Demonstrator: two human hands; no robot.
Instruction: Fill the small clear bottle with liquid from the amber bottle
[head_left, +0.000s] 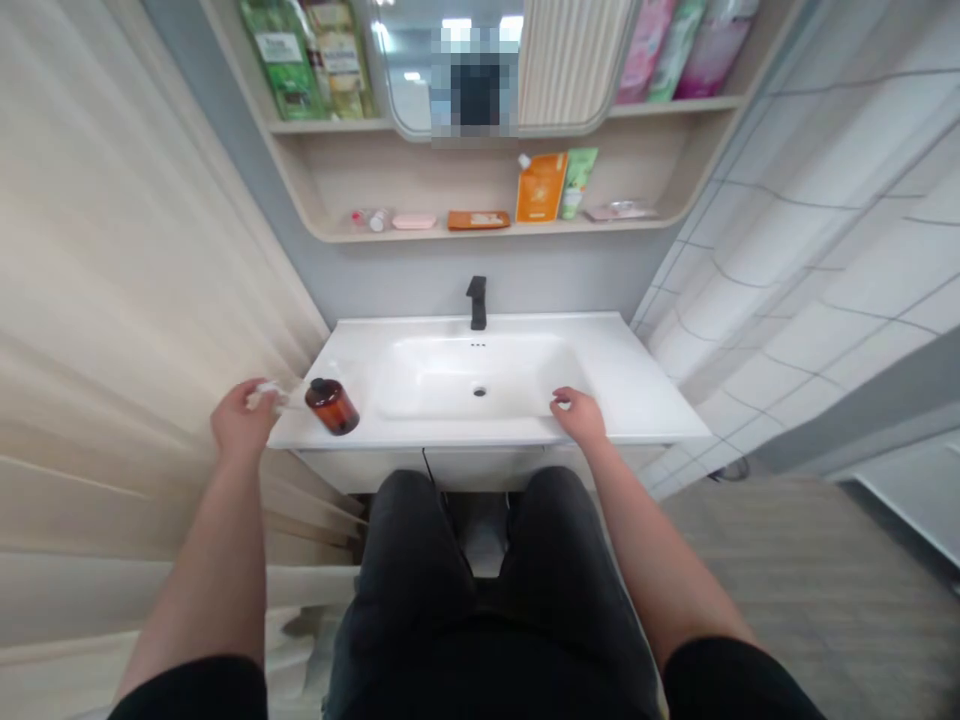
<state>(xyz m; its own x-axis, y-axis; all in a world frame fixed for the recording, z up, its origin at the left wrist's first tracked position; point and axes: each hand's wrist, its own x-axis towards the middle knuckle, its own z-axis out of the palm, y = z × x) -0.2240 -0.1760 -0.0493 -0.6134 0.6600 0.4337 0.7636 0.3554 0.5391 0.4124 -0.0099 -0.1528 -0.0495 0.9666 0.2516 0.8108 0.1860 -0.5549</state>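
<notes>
My left hand (244, 415) is closed on a small white piece (264, 393), just past the counter's left edge. A thin pale part of it points toward the bottle; it resembles a pump top, though blur hides its exact shape. Close by on the counter stands a brown see-through bottle (334, 408) with a black neck or cap, apart from my left fingers. My right hand (581, 415) hovers over the front right part of the white sink basin (480, 412). Its fingers are loosely curled, with a gap between thumb and fingers, and I see nothing in them.
A black faucet (478, 303) rises behind the basin. Above it, a shelf (487, 232) holds an orange pouch (541, 188), a green tube (577, 183) and small items. Bottles flank the mirror (412, 90). A pale curtain (150, 300) hangs at the left; white tiles (810, 240) cover the right wall.
</notes>
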